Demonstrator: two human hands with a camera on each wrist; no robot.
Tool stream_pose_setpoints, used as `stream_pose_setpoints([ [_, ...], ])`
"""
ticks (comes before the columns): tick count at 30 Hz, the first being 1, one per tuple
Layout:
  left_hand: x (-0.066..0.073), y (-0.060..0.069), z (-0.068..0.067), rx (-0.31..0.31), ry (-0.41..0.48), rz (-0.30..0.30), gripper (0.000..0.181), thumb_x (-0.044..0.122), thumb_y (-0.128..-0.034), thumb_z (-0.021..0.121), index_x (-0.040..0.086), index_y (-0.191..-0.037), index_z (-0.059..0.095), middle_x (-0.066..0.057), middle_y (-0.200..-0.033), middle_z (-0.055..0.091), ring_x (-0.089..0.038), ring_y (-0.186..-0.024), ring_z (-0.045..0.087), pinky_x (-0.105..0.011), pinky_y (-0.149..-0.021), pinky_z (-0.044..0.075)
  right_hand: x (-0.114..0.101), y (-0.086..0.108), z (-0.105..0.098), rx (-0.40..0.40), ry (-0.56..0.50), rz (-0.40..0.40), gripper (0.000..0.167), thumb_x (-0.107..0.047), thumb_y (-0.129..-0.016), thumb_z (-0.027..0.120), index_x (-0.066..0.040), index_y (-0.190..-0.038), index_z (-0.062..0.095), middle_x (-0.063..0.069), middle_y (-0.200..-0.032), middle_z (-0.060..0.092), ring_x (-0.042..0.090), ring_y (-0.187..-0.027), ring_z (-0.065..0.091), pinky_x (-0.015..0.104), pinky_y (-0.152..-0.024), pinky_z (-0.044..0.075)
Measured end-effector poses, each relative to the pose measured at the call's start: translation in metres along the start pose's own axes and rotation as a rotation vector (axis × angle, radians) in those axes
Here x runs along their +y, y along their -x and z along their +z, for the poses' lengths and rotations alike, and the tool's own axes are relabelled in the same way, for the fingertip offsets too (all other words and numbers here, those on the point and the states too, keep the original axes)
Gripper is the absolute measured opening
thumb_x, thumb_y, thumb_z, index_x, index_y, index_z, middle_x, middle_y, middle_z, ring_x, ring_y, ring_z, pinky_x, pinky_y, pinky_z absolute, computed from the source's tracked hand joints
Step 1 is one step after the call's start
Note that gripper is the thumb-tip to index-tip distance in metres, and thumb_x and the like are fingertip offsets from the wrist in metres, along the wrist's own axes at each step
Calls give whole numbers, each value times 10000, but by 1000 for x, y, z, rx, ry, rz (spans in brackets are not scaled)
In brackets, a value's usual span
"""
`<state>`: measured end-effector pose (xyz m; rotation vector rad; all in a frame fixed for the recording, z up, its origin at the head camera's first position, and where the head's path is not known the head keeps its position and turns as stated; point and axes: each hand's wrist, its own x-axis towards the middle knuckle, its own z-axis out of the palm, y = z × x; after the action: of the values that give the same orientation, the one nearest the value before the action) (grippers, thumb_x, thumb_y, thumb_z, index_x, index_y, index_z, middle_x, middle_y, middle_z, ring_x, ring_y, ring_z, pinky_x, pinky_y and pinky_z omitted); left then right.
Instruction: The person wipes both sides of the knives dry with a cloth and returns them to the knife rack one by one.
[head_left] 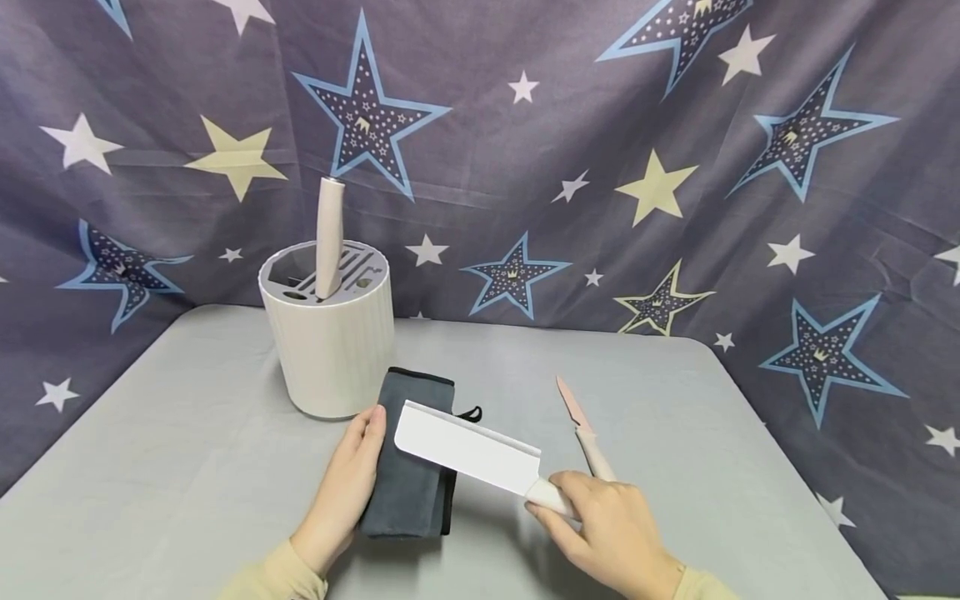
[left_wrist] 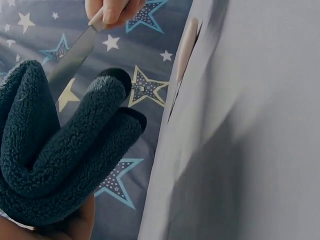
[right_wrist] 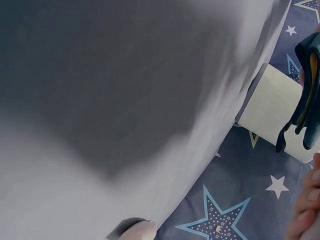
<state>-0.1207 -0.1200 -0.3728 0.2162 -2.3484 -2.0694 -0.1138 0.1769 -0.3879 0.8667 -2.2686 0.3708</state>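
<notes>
My right hand (head_left: 611, 529) grips the pale handle of a wide white-bladed cleaver (head_left: 468, 447), its blade slanting up to the left over a folded dark grey cloth (head_left: 408, 483). The cloth, edged in black with a small loop, is held along its left side by my left hand (head_left: 348, 479). In the left wrist view the cloth (left_wrist: 65, 150) shows its thick folds, with the blade (left_wrist: 75, 57) behind it and the right hand (left_wrist: 112, 10) at the top. At the right edge of the right wrist view are the cloth (right_wrist: 312, 95) and fingers of the right hand (right_wrist: 305, 205).
A white ribbed knife block (head_left: 333, 358) stands at the back left, with one pale-handled knife (head_left: 329, 237) upright in it. A small knife with a pinkish blade (head_left: 573, 406) lies on the grey table (head_left: 675, 417), just beyond my right hand. A star-patterned curtain hangs behind.
</notes>
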Motion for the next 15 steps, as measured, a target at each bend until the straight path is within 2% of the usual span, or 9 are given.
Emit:
stream_pose_setpoints([
  [3, -1, 2, 3, -31, 27, -13, 712, 567, -1033, 313, 55, -1528, 280, -193, -1394, 505, -254, -1195, 510, -387, -1006, 390, 0, -1, 0, -7, 5, 21, 293, -495, -914, 634, -209, -855, 662, -197, -658, 552, -77, -514, 360, 149, -433, 320],
  [9, -2, 9, 12, -70, 99, -30, 595, 457, -1023, 481, 66, -1459, 375, -138, -1040, 657, -197, -835, 633, -325, -739, 512, 0, -2, 0, -23, 21, 51, 247, -458, -869, 690, -214, -849, 659, -207, -649, 534, -80, -512, 335, 146, -432, 309],
  [13, -4, 13, 16, -103, 154, -24, 554, 352, -985, 592, 76, -1434, 422, -109, -1022, 682, -201, -811, 662, -324, -710, 535, -1, -2, 1, -34, 23, 61, 229, -440, -851, 711, -216, -848, 658, -211, -653, 534, -83, -515, 331, 148, -434, 312],
  [15, -5, 15, 17, -138, 181, -19, 559, 307, -962, 631, 85, -1431, 424, -108, -1058, 680, -205, -839, 670, -326, -728, 543, -1, -2, 1, -32, 26, 65, 223, -430, -840, 720, -217, -843, 656, -210, -639, 513, -79, -512, 323, 152, -433, 310],
])
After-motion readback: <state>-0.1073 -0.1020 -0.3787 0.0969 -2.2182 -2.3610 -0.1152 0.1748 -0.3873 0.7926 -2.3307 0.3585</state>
